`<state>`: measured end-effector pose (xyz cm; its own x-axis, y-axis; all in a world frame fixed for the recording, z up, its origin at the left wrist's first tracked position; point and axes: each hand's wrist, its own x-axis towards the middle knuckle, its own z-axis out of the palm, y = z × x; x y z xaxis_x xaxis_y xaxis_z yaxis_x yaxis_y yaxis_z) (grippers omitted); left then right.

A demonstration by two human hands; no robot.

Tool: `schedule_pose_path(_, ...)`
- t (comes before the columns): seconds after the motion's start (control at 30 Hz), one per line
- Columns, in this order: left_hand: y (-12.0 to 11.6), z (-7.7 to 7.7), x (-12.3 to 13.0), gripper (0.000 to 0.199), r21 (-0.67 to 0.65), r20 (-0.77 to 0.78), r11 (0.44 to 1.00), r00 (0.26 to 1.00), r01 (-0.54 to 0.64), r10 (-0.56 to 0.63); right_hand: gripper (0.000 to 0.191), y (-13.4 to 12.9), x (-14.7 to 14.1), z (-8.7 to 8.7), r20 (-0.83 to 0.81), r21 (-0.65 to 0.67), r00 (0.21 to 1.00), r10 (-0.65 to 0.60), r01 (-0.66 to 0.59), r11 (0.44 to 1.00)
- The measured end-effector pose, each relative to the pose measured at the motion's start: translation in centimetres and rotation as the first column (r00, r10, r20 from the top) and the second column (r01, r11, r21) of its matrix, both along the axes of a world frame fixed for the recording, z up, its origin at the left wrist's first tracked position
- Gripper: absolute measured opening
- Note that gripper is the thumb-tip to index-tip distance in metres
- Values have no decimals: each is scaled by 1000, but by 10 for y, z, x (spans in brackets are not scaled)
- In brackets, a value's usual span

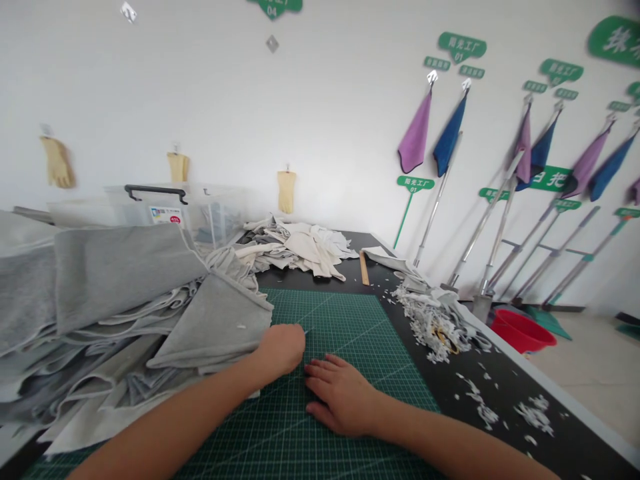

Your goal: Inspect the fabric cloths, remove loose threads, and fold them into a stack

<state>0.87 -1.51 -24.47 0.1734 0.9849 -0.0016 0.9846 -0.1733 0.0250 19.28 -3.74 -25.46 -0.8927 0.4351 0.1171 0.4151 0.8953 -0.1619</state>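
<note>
My left hand (281, 350) is curled at the edge of a folded grey cloth (215, 327), and its fingers are hidden from view. A thin pale tip shows just past the knuckles, too small to identify. My right hand (340, 397) lies flat, palm down, on the green cutting mat (350, 333), with its fingers spread and nothing in them. A large heap of grey fabric pieces (100, 293) rises to the left of the mat and overlaps its left edge.
The black table (500, 393) is strewn with white scraps, and a mound of them holds scissors (445, 340). A wooden ruler (364, 268) and off-white cloth pieces (300, 250) lie beyond the mat. Behind them stands a plastic bin (170, 213). A red basin (523, 331) sits on the floor at right.
</note>
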Motion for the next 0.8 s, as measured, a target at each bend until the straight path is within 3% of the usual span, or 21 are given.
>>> schedule_pose_path(0.1, 6, -8, 2, 28, 33, -34, 998, 998, -44, 45, 33, 14, 3, -3, -5, 77, 998, 63, -62, 995)
schedule_pose_path(0.2, 6, -10, 4, 28, 54, -55, 996, 996, -66, 69, 29, 46, 2, -2, -3, 180, 999, 50, -49, 982)
schedule_pose_path(0.27, 6, -10, 6, 29, 69, -63, 996, 996, -59, 63, 29, 74, -2, 2, -10, 242, 998, -59, 60, 968)
schedule_pose_path(0.37, 6, -8, 7, 34, 89, -72, 995, 996, -52, 59, 30, 121, -14, 9, -59, 267, 940, -335, 338, 902)
schedule_pose_path(0.5, 9, -9, 5, 38, 107, -79, 992, 995, -59, 68, 32, 183, -34, 12, -113, 259, 853, -510, 521, 813)
schedule_pose_path(0.63, 13, -14, 3, 39, 125, -82, 991, 995, -51, 61, 41, 226, -55, 8, -122, 239, 772, -624, 633, 736)
schedule_pose_path(0.8, 15, -13, 0, 39, 132, -81, 991, 996, -30, 41, 32, 251, -66, 9, -79, 239, 732, -677, 673, 700)
